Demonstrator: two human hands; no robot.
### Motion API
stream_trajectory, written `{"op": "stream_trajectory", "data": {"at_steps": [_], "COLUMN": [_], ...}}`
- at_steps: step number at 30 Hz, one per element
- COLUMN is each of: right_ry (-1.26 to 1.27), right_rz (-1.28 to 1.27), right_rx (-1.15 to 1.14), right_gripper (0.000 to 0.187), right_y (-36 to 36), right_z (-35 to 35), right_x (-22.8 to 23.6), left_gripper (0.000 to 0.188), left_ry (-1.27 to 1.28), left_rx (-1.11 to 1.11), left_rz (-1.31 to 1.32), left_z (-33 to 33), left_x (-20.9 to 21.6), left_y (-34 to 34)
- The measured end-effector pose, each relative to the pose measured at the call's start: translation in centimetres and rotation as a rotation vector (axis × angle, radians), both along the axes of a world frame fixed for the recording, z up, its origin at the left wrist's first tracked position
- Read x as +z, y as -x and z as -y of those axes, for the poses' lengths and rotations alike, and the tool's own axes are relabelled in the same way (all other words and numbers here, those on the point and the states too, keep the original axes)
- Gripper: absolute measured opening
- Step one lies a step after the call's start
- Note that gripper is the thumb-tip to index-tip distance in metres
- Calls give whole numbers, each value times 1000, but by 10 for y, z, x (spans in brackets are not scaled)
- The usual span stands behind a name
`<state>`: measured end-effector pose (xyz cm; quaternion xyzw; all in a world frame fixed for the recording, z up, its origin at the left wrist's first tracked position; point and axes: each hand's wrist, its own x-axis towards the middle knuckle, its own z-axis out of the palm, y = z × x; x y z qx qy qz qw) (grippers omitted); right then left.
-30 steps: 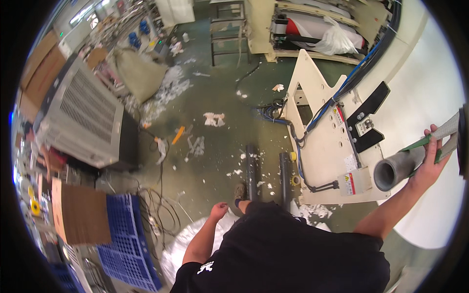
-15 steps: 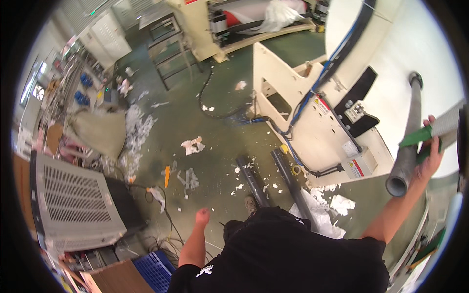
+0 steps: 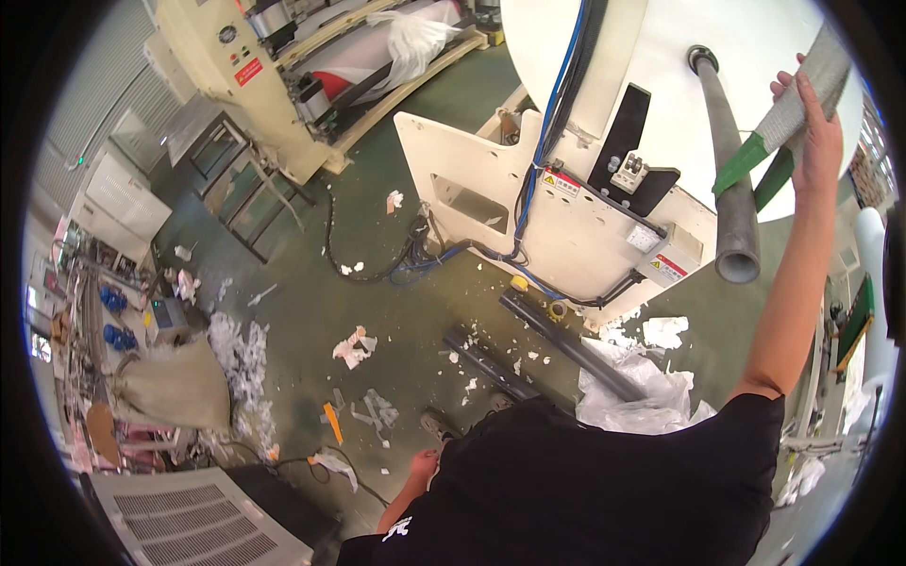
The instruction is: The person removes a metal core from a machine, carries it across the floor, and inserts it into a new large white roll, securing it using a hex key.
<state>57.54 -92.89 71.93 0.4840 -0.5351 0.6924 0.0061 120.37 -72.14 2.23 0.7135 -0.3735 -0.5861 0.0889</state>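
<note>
A dark grey metal shaft [image 3: 736, 222] juts toward me from the white roll-like surface at right, its hollow round end facing me. A lifting sling [image 3: 819, 75] of grey webbing hangs by it; its green end [image 3: 741, 162] lies across the shaft, with another green part on the far side. My right hand [image 3: 817, 141] is raised at arm's length with its fingers curled round the grey webbing, right of the shaft. Down by my body at lower middle, my left hand [image 3: 425, 462] is closed in a loose fist with nothing visible in it.
Two dark pipes [image 3: 576, 344] lie on the floor before me, one over crumpled plastic film [image 3: 642, 377]. A cream machine frame [image 3: 472, 184] with cables stands ahead. Paper scraps [image 3: 355, 347] litter the floor. A metal stand [image 3: 241, 179] and a vented grey cabinet [image 3: 198, 519] are at left.
The view has swung to the right. My right hand has shifted from beside the shaft up onto the grey webbing, and my left hand has come closer to my body.
</note>
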Motion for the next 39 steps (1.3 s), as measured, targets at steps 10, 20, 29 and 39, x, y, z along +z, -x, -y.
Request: {"op": "stream_trajectory", "data": {"at_steps": [10, 20, 29, 39], "right_ry": [-93, 4, 22, -83], "right_rz": [84, 153, 80, 6], "right_rx": [-267, -191, -254, -355], "right_gripper": [42, 36, 28, 42], "right_y": [-19, -52, -80, -40], "right_z": [10, 49, 89, 81], "right_x": [-23, -64, -69, -77], "left_gripper": [33, 29, 36, 39], "left_ry": [420, 339, 282, 273], "left_rx": [-480, -489, -595, -258], "left_rz": [15, 285, -55, 41], "left_z": [155, 182, 128, 132], "left_x": [-21, 4, -24, -27], "left_y": [-124, -189, -109, -137]}}
